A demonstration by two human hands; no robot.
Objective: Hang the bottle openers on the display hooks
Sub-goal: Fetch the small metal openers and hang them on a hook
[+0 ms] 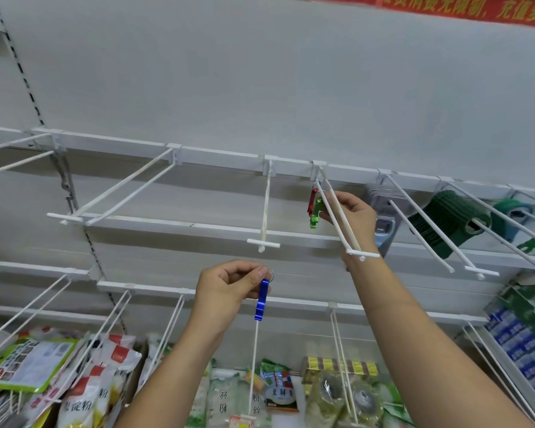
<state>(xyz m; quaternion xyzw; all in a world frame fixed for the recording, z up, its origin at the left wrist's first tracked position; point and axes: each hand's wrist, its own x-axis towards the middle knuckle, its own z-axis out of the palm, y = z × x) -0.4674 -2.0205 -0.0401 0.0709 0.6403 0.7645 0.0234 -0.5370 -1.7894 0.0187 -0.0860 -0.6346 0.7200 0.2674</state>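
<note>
A blue bottle opener (262, 300) hangs by its key ring from my left hand (233, 285), pinched between thumb and forefinger below the upper row of hooks. My right hand (351, 219) reaches up behind a white double-wire display hook (342, 219) and its fingertips touch a green bottle opener (315, 214) that hangs by its ring near the back of that hook. A red bottle opener (312, 201) hangs just behind the green one on the same hook.
Bare white hooks (264, 211) jut from the rail to the left. Hooks on the right carry grey packs (383, 211) and green goods (445, 217). A lower row of hooks and bagged goods (84, 381) fills the bottom of the view.
</note>
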